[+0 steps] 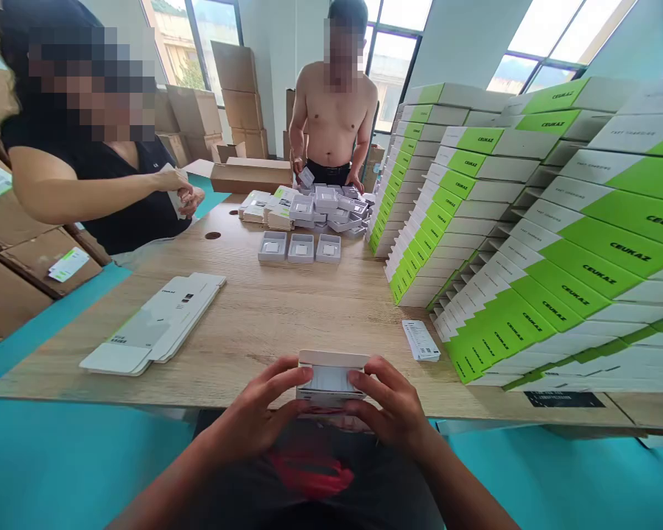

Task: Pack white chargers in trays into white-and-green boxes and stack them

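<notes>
At the table's front edge I hold a small white carton (331, 379) between both hands, its end flap standing up on the far side. My left hand (259, 405) grips the carton's left side, thumb below and fingers on top. On the right side, my right hand (392, 401) grips it the same way. A pale insert seems to sit in the carton's mouth, though the fingers partly cover it. Flattened cartons (160, 320) lie stacked to the left. Right of my hands is a small pile of printed leaflets (420, 340).
Tall stacks of green-and-white boxes (552, 272) fill the table's right side. Three white trays (300, 249) stand in a row mid-table, before a heap of similar trays (331, 206). One person (110, 169) works at left, another (331, 110) across. Brown cartons (38, 258) stand at left.
</notes>
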A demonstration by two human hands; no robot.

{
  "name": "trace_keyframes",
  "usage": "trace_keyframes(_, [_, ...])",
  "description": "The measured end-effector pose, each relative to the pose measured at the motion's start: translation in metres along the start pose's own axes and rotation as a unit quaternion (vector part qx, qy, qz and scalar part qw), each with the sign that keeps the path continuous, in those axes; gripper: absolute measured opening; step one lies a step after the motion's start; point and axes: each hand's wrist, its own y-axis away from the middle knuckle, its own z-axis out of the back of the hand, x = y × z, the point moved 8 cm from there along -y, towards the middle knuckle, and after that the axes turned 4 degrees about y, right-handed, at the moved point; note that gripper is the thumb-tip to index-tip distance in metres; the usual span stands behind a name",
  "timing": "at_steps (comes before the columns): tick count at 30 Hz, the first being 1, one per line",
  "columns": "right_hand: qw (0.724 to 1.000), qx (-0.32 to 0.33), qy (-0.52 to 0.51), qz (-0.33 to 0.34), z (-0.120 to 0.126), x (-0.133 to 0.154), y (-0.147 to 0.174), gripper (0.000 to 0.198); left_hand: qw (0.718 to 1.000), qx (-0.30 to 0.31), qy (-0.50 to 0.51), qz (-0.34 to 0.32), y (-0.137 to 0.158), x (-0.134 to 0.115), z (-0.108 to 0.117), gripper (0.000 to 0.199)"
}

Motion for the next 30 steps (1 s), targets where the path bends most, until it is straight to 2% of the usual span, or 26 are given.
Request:
trace_keyframes(2, [0.999, 0.012, 0.023, 0.027, 0.002, 0.003, -0.005, 0.048, 0.997, 0.053, -0.053, -0.008, -0.01, -0.01, 0.004, 0.04])
trace_keyframes(4, [0.998, 0.018, 0.051, 0.035, 0.006, 0.004, -0.009, 0.044, 0.994, 0.068, -0.086, -0.019, -0.017, -0.02, 0.008, 0.035])
trace_keyframes(7, [0.997, 0.014, 0.064, 0.043, 0.011, 0.007, -0.013, 0.041, 0.99, 0.013, -0.125, -0.056, -0.018, -0.031, 0.01, 0.034])
trace_keyframes(10, [0.997, 0.008, 0.036, 0.073, 0.016, 0.017, -0.016, 0.05, 0.988, -0.061, -0.11, -0.091, -0.009, -0.038, 0.011, 0.036])
trace_keyframes(12, [0.995, 0.025, 0.045, 0.084, 0.016, 0.024, -0.02, 0.046, 0.988, -0.075, -0.098, -0.096, -0.006, -0.043, 0.012, 0.037])
trace_keyframes(14, [0.995, 0.05, 0.054, 0.064, 0.014, 0.03, -0.027, 0.028, 0.993, -0.047, -0.088, -0.07, -0.009, -0.048, 0.011, 0.035])
trace_keyframes(16, [0.997, 0.067, 0.026, 0.007, 0.014, 0.031, -0.035, 0.009, 0.997, -0.016, -0.073, -0.016, -0.016, -0.053, 0.01, 0.024])
trace_keyframes(17, [0.997, 0.071, 0.004, -0.027, 0.013, 0.03, -0.038, 0.005, 0.998, -0.016, -0.061, 0.016, -0.019, -0.054, 0.011, 0.017])
trace_keyframes(20, [0.99, 0.058, -0.041, -0.121, 0.012, 0.025, -0.042, 0.007, 0.991, -0.067, -0.033, 0.107, -0.024, -0.053, 0.016, 0.005])
trace_keyframes(24, [0.976, 0.026, -0.077, -0.204, 0.009, 0.015, -0.039, 0.023, 0.971, -0.122, 0.037, 0.204, -0.021, -0.041, 0.014, 0.027])
trace_keyframes(26, [0.972, 0.019, -0.084, -0.22, 0.008, 0.013, -0.038, 0.018, 0.966, -0.125, 0.056, 0.221, -0.021, -0.039, 0.012, 0.03])
trace_keyframes(30, [0.971, 0.0, -0.084, -0.225, 0.009, 0.014, -0.039, 0.006, 0.97, -0.135, 0.048, 0.198, -0.027, -0.045, 0.016, 0.021])
